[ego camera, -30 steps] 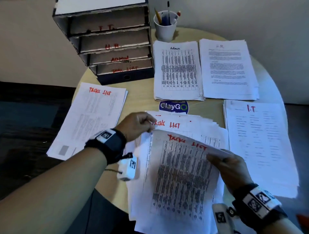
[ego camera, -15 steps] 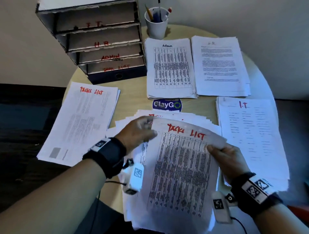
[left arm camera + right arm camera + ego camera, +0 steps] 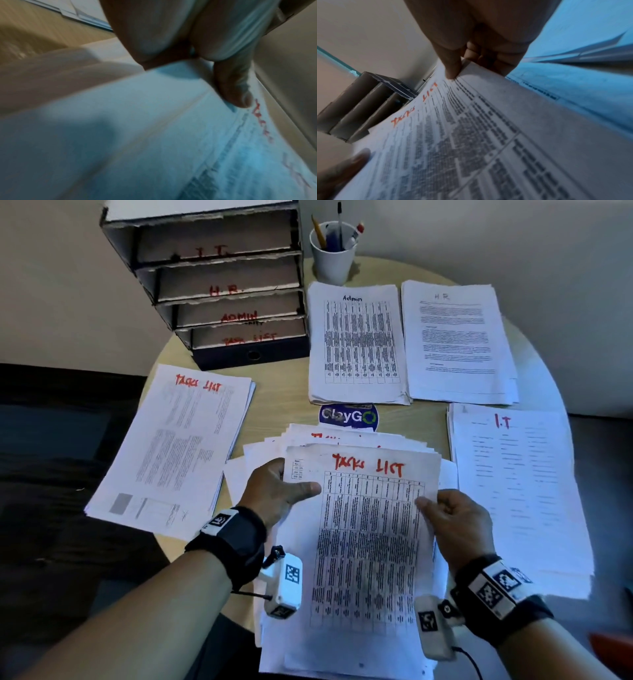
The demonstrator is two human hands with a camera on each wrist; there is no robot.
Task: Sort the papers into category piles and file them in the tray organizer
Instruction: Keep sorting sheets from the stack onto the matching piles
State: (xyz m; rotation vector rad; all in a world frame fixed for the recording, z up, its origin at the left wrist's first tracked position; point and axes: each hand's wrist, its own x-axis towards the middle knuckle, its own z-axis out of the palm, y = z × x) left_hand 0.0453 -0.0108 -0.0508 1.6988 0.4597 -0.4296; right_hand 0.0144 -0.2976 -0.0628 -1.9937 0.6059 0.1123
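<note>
A sheet headed "Tasks List" [image 3: 366, 529] in red is lifted over a fanned heap of unsorted papers [image 3: 346, 440] at the table's near edge. My left hand [image 3: 277, 491] pinches its left edge, thumb on top. My right hand [image 3: 455, 518] pinches its right edge; in the right wrist view the thumb [image 3: 452, 67] presses the sheet [image 3: 471, 135] against curled fingers. Sorted piles lie around: Tasks List [image 3: 174, 446] at left, Admin [image 3: 356, 344] and H.R. [image 3: 455, 340] at the back, I.T. [image 3: 513, 484] at right. The tray organizer [image 3: 219, 282] stands back left, shelves labelled I.T., H.R., Admin, Task List.
A white cup of pens [image 3: 334, 251] stands beside the organizer at the back of the round wooden table [image 3: 274, 402]. A blue "ClayGo" sticker [image 3: 347, 417] lies between the heap and the Admin pile. Dark floor lies left of the table.
The top Tasks List sheet has been lifted flat off the heap, and both hands have shifted to grip its side edges. The head view has tilted slightly.
</note>
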